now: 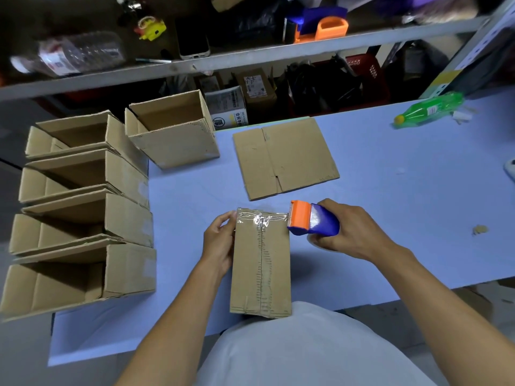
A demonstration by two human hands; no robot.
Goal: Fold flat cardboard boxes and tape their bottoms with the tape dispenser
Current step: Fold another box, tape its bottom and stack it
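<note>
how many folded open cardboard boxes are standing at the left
5: four brown open cardboard boxes in a column at the left edge, one farther back. More may sit out of frame.

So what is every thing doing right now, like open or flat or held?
Box: bottom up, flaps closed, tape across far end.
Dispenser: held at box's far right edge.
Left hand: holding the box's left side.
Right hand: grip round dispenser.
Flat box: unfolded, lying flat.
Five folded boxes: tops open.
Green bottle: lying down.
</note>
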